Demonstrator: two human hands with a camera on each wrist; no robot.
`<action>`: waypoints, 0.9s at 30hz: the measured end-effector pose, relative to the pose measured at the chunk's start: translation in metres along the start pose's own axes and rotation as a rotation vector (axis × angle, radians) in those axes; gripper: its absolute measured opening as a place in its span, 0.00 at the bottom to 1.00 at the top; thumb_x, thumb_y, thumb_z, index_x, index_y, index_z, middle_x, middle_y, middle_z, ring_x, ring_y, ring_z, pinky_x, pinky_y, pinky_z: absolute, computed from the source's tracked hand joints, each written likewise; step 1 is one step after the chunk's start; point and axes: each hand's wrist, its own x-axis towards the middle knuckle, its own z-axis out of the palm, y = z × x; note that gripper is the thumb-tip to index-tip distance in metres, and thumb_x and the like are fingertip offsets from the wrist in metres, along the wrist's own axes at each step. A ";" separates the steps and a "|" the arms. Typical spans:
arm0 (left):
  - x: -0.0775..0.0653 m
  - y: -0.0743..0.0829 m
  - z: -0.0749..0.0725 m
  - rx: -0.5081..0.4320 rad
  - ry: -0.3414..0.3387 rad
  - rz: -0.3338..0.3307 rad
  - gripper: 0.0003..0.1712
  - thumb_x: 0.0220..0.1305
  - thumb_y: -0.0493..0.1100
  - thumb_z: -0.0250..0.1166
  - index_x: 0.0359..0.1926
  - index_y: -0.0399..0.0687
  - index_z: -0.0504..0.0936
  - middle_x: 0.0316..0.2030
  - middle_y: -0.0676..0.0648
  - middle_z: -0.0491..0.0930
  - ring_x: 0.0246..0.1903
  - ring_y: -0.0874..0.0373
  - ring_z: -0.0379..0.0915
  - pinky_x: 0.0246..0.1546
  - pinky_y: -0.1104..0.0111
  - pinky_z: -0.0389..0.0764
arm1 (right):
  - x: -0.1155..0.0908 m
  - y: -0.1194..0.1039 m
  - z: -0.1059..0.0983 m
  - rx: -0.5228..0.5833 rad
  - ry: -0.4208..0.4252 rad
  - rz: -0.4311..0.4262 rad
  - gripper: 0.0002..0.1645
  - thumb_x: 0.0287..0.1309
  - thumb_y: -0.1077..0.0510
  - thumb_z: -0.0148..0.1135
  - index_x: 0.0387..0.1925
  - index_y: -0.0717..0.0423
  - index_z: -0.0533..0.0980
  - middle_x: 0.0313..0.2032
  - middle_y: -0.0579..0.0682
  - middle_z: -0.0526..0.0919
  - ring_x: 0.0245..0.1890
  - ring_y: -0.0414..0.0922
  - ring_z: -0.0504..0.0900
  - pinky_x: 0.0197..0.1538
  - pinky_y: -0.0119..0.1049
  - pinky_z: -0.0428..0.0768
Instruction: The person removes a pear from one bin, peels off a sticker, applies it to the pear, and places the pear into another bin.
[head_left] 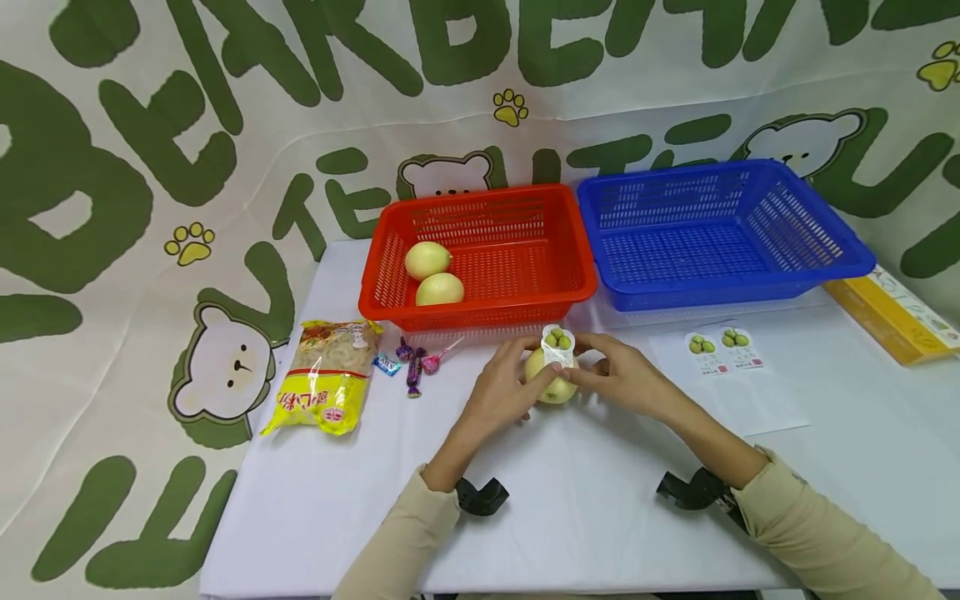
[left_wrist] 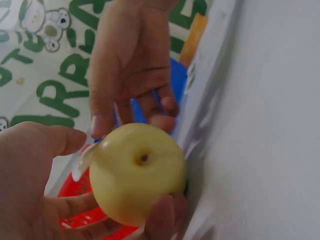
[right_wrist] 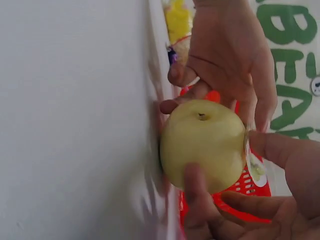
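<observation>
A round, pale yellow pear (head_left: 554,390) is held between both hands above the white table. A white label (head_left: 557,348) with a picture of green fruit lies against its upper side, its top part standing off the skin. My left hand (head_left: 504,385) grips the pear from the left, thumb on the label's lower part. From the other side my right hand (head_left: 624,377) holds it, thumb at the label's edge and fingers curved around the pear. In the right wrist view, a fingertip (right_wrist: 194,175) touches the pear's skin and the label (right_wrist: 257,170) sticks out beside the thumb.
Behind stand a red basket (head_left: 480,315) with two pears (head_left: 439,289) and a blue basket (head_left: 738,292). A label sheet (head_left: 738,400) lies right, near a yellow-orange box (head_left: 892,321). To the left are a yellow food bag (head_left: 322,379) and several wrapped candies (head_left: 414,372).
</observation>
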 end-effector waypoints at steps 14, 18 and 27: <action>0.006 -0.010 -0.002 -0.168 -0.076 0.011 0.33 0.66 0.62 0.64 0.68 0.57 0.74 0.63 0.52 0.74 0.33 0.55 0.85 0.32 0.60 0.85 | 0.006 0.016 0.009 0.214 -0.030 0.100 0.37 0.69 0.44 0.60 0.72 0.57 0.66 0.41 0.59 0.85 0.29 0.54 0.86 0.34 0.42 0.84; 0.003 -0.008 -0.007 -0.117 -0.091 -0.003 0.35 0.67 0.62 0.64 0.71 0.60 0.71 0.66 0.54 0.72 0.50 0.60 0.80 0.49 0.59 0.81 | 0.003 0.016 0.007 0.248 -0.083 0.066 0.42 0.64 0.50 0.68 0.74 0.55 0.62 0.56 0.64 0.78 0.32 0.55 0.87 0.36 0.43 0.85; 0.001 -0.004 -0.009 -0.296 -0.190 -0.121 0.31 0.64 0.60 0.68 0.65 0.64 0.71 0.63 0.54 0.73 0.23 0.46 0.83 0.23 0.56 0.85 | 0.002 0.022 0.009 0.178 -0.097 0.061 0.36 0.66 0.47 0.64 0.72 0.50 0.67 0.57 0.60 0.77 0.29 0.54 0.84 0.27 0.42 0.82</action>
